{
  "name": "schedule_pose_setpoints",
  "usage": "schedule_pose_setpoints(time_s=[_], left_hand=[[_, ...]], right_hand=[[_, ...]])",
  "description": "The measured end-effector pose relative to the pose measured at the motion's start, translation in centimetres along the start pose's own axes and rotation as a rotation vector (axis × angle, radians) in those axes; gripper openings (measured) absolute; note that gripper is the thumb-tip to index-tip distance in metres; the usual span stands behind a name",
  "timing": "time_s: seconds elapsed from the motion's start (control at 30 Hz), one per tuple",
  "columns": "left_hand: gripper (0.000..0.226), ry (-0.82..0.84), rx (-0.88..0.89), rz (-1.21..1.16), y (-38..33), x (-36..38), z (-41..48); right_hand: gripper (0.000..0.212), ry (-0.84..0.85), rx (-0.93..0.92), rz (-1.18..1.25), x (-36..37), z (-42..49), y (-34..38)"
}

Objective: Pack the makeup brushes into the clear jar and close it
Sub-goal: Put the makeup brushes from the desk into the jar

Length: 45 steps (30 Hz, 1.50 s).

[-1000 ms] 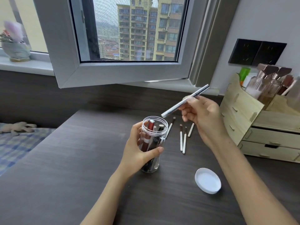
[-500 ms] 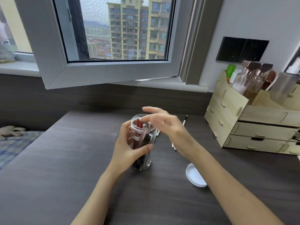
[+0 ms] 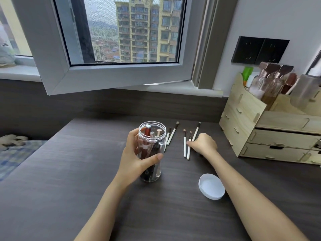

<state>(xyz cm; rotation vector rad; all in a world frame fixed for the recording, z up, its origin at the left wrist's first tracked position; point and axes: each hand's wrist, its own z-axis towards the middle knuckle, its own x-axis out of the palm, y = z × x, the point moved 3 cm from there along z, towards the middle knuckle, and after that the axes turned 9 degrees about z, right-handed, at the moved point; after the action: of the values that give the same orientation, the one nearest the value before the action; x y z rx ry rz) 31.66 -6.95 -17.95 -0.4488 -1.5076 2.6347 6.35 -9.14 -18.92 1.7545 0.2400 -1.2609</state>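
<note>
Gripping the jar [image 3: 151, 152], left hand [image 3: 134, 159]; right hand [image 3: 203, 145] seemingly pinching a brush [image 3: 194, 134] on dark desk [image 3: 69, 180].

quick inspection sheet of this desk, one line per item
surface: dark wood-grain desk.
job's things: clear jar upright, open, part filled; five white-handled brushes flat on the desk beside it; white lid off, lying to the jar's right.
clutter: wooden organizer holding bottles.
grippers: left hand wraps the jar; right hand fingertips at the brushes, nothing lifted.
cables: nothing seen.
surroundings: open window, black wall sockets, bed at left.
</note>
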Motion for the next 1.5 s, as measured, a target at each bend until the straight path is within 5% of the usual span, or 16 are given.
schedule_pose_setpoints(time_s=[0.23, 0.37, 0.47, 0.53, 0.67, 0.83, 1.03, 1.13, 1.2, 1.3, 1.5], left_hand=[[0.072, -0.002, 0.01, 0.007, 0.1, 0.0, -0.1], [0.072, -0.005, 0.002, -0.003, 0.1, 0.0, 0.0], [0.071, -0.001, -0.011, -0.028, 0.1, 0.1, -0.1], [0.071, 0.003, -0.017, -0.037, 0.0, 0.2, -0.2], [0.071, 0.005, -0.02, -0.043, 0.0, 0.2, -0.2], [0.069, -0.002, 0.0, -0.028, -0.2, 0.1, -0.1], [0.069, 0.003, 0.012, -0.012, -0.2, 0.1, 0.0], [0.071, 0.006, -0.009, -0.02, -0.1, 0.1, -0.1], [0.072, 0.012, -0.015, -0.009, -0.1, 0.1, -0.1], [0.072, 0.012, -0.016, 0.008, 0.0, 0.1, -0.2], [0.071, -0.002, 0.002, 0.028, 0.0, 0.1, -0.1]], right_hand=[[0.02, 0.055, 0.018, 0.105, -0.4, 0.3, -0.2], [0.021, 0.134, -0.044, 0.759, -3.3, -1.5, 1.6], [0.008, 0.135, -0.28, 1.208, -7.3, -4.7, 5.0], [0.018, 0.162, -0.511, 1.397, -9.4, -7.5, 7.3], [0.021, 0.113, -0.852, 1.168, -9.6, -12.6, 10.6], [0.008, 0.071, -0.848, 0.526, -6.9, -13.6, 11.1], [0.03, 0.127, -1.019, 0.312, -5.6, -14.1, 10.8], [0.029, 0.366, -0.81, 0.759, -6.4, -11.6, 9.5], [0.029, 0.146, -0.556, 0.905, -6.3, -7.4, 7.4], [0.024, -0.201, -0.237, 0.508, -4.9, -0.8, 3.3], [0.045, -0.098, 0.036, 0.063, -0.9, 3.9, 0.0]])
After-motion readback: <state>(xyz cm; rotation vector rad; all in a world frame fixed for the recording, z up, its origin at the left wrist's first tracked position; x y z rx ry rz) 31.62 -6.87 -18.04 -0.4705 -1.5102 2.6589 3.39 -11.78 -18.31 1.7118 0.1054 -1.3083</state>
